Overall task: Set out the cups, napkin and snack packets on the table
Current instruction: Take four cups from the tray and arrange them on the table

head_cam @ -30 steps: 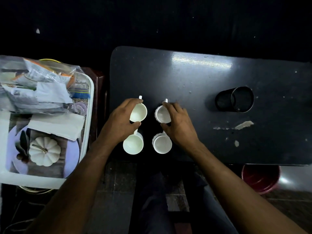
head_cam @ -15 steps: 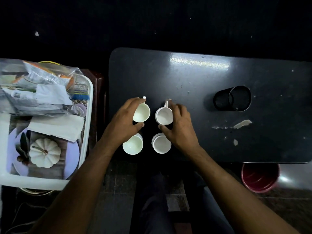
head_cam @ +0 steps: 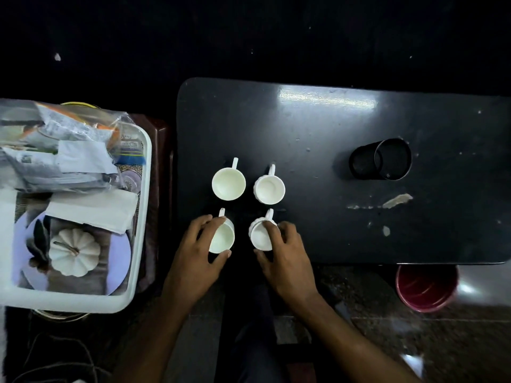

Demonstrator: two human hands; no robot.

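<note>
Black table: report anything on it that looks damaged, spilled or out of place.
Only the table top stands out: pale scraped or peeled patches mar its dark surface right of the cups, near the black mesh holder. All four cups stand upright in a square; nothing looks spilled.

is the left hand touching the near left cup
Touching. In the head view the left hand curls its fingers over the rim of the near left cup, thumb against its near side.
</note>
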